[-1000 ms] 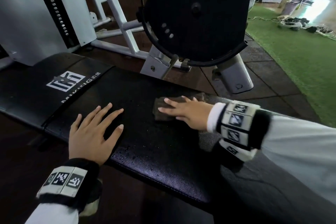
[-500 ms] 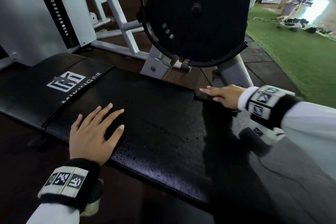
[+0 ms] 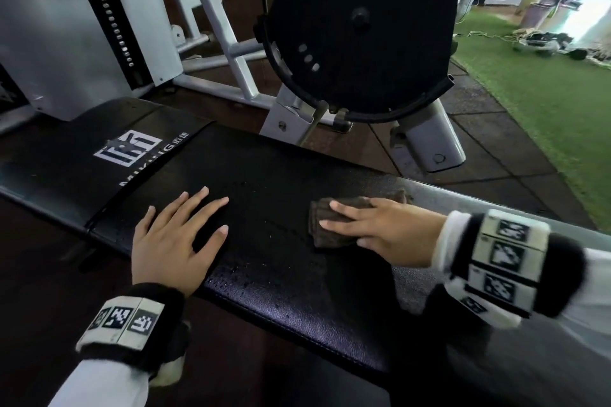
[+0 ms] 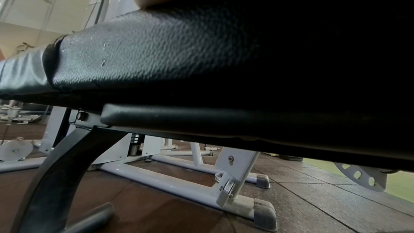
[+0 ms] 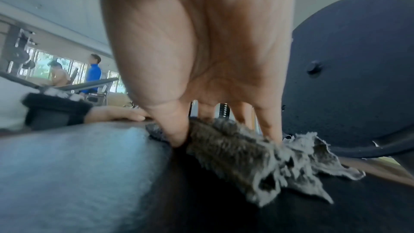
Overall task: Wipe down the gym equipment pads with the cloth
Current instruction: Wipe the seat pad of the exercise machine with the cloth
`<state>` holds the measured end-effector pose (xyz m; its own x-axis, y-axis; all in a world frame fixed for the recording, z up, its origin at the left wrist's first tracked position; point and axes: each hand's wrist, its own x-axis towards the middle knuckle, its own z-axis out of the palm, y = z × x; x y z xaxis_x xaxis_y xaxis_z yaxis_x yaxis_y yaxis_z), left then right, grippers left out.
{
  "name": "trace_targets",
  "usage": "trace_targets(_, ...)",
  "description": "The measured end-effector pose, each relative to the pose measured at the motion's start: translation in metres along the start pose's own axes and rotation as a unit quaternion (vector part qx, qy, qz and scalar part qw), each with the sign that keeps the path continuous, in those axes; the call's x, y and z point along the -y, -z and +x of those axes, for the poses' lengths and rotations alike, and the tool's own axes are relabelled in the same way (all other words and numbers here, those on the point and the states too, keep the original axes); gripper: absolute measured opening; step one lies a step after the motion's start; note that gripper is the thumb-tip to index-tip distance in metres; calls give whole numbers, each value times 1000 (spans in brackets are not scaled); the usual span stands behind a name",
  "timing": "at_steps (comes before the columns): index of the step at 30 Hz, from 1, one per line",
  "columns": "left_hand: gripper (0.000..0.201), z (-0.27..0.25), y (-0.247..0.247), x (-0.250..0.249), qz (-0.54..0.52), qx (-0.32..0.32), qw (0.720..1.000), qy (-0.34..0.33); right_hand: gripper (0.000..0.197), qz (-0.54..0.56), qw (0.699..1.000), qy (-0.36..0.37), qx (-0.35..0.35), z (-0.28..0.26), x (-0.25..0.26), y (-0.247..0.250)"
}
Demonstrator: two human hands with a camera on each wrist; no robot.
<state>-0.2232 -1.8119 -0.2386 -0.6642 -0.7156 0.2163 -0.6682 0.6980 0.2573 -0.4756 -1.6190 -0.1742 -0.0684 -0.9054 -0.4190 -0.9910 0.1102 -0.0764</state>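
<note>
Grained black pad (image 3: 281,274) | left hand (image 3: 172,241) flat | right hand (image 3: 386,231) flat on fuzzy cloth (image 3: 327,235)

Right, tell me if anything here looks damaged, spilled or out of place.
The cloth under the right hand is frayed and ragged at one edge, with holes showing in the right wrist view. Small droplets speckle the black bench pad near its front edge. Nothing else stands out.

Head view looks steeply down on the pad (image 3: 271,195); left wrist view peers along its underside edge, right wrist view skims its top, very close.
</note>
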Motion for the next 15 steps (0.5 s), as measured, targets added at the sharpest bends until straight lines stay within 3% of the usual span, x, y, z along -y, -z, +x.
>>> trace_targets(2, 53, 0, 0, -2, 0, 2, 1000, 3, 56, 38, 999, 19, -8, -11, -3, -1)
trace_targets(4, 56, 1, 0, -1, 3, 10, 1000, 0, 53, 101, 993, 18, -58, -17, -12, 5)
trace_targets(7, 56, 1, 3, -5, 6, 61, 998, 18, 51, 142, 981, -50, -119, -24, -40, 12)
trace_targets(10, 49, -1, 11, -29, 36, 102, 991, 79, 53, 128, 970, -184, -91, -30, -77, 9)
trace_targets(12, 52, -6, 18, -61, 50, 85, 991, 93, 54, 115, 956, -263, -59, -35, -97, 4)
trace_targets(15, 60, -21, 22, -120, -13, 21, 1000, 16, 52, 114, 944, -307, -29, -42, -109, -2)
